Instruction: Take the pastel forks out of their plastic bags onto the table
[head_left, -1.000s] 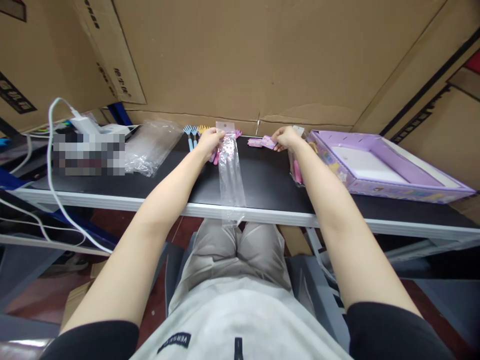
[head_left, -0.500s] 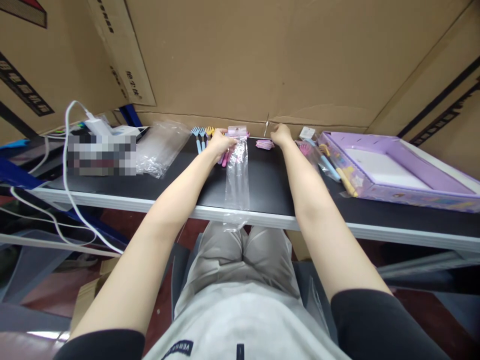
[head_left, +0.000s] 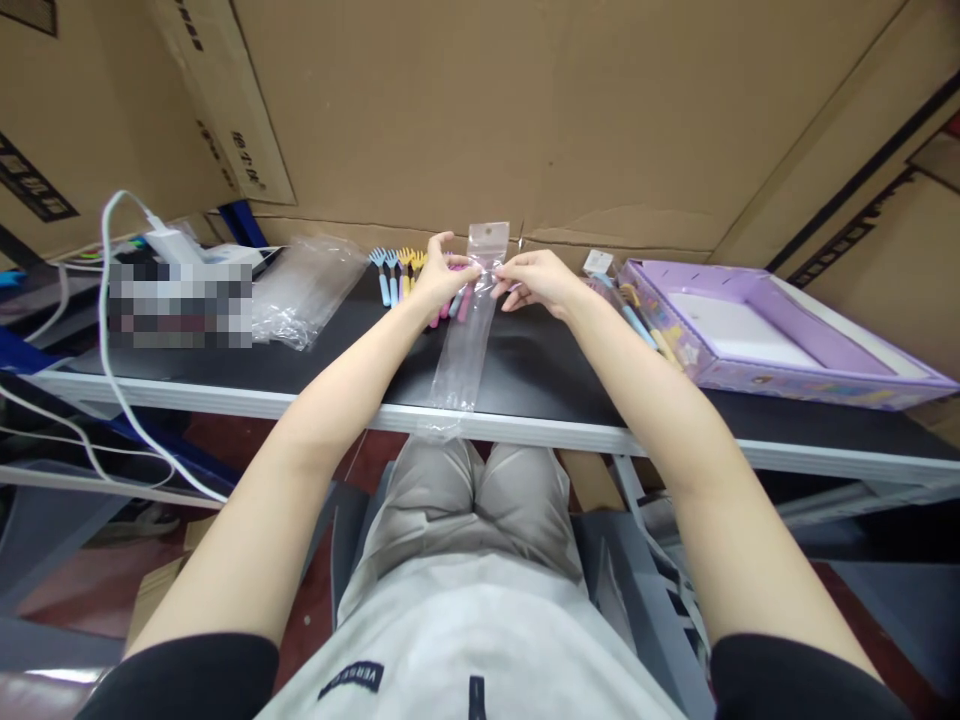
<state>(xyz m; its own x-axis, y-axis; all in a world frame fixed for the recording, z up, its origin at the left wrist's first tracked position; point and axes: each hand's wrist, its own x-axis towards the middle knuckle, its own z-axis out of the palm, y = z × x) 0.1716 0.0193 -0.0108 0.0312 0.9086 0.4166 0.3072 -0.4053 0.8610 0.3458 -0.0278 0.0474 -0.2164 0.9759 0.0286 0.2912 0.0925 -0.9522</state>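
A long, narrow clear plastic bag (head_left: 466,345) hangs between my hands, its holed top flap upright and its lower end over the table edge. My left hand (head_left: 448,277) pinches its left side just below the flap. On the right side, the thumb and forefinger of my right hand (head_left: 534,277) are closed on the bag, the other fingers loosely bent. Behind my left hand, small fork-headed sticks lie in a row, with blue ones (head_left: 386,275), yellow ones (head_left: 407,268) and pink ones (head_left: 465,302), some partly hidden by the hand and bag.
A pile of clear bags (head_left: 307,290) lies to the left, beside a white charger and cable (head_left: 176,245). To the right stand packed, bagged sticks (head_left: 646,325) and an open purple box (head_left: 757,370). Cardboard (head_left: 450,110) walls the table's back.
My right hand has come left from the table's back and now grips the bag. The bag's top has been raised and its body tilted. The pink card stack is out of sight.
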